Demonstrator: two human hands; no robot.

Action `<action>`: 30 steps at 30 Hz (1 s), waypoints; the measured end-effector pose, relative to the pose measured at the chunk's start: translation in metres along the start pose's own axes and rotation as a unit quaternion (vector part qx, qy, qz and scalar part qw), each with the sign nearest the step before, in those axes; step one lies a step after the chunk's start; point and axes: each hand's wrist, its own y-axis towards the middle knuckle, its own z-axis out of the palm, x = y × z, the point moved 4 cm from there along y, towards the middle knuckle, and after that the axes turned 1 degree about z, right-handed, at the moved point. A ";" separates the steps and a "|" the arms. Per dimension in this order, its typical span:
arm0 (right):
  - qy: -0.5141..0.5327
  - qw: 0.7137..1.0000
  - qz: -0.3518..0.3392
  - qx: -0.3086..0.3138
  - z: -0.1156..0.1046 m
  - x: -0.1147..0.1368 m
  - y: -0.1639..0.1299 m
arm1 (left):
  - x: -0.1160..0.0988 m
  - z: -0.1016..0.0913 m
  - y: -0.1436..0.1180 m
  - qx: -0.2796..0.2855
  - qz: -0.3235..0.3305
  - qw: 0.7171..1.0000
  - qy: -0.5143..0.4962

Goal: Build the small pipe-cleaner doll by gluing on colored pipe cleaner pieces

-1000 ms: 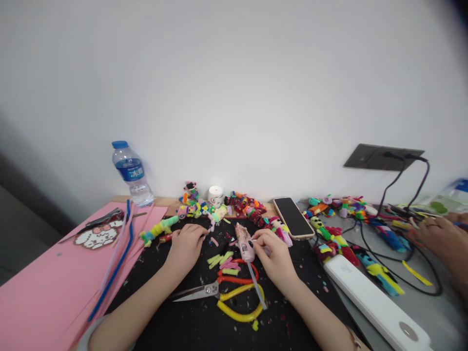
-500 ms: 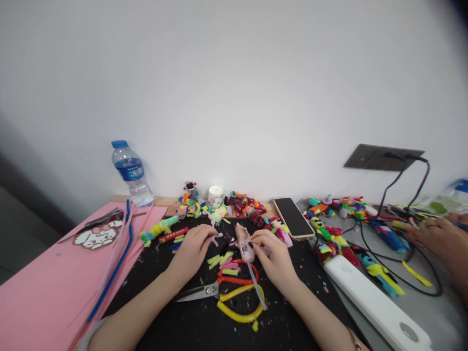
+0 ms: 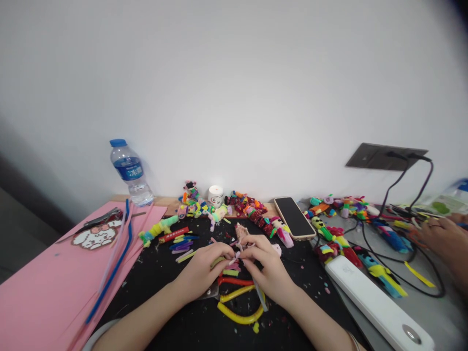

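Both hands meet over the black mat (image 3: 175, 297): the left hand (image 3: 204, 268) and right hand (image 3: 266, 265) pinch a small pink strip (image 3: 235, 257) between their fingertips, just above the scissors (image 3: 234, 287), with the phone (image 3: 294, 218) near on the right

I see a black work mat (image 3: 190, 312) flecked with bright scraps, and beside it pink foam sheets (image 3: 40, 287) carrying a blue pipe cleaner (image 3: 116, 265). The water bottle (image 3: 130, 171) has a blue cap and blue label. The scissors (image 3: 237, 288) have red and yellow handles (partly covered). The phone (image 3: 294, 218) shows a black screen; the power strip (image 3: 376, 304) is white.
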 end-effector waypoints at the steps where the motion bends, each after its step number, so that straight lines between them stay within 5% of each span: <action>1: 0.002 1.000 0.005 0.003 0.000 0.000 0.000 | 0.001 0.000 0.000 -0.002 -0.009 1.000 -0.001; 14: 0.021 0.999 0.015 0.031 0.003 0.002 0.000 | -0.002 0.005 0.001 0.039 -0.029 0.998 -0.037; 30: 0.019 0.999 0.026 0.023 0.000 0.003 0.002 | 0.007 -0.001 -0.003 -0.039 0.007 0.999 0.034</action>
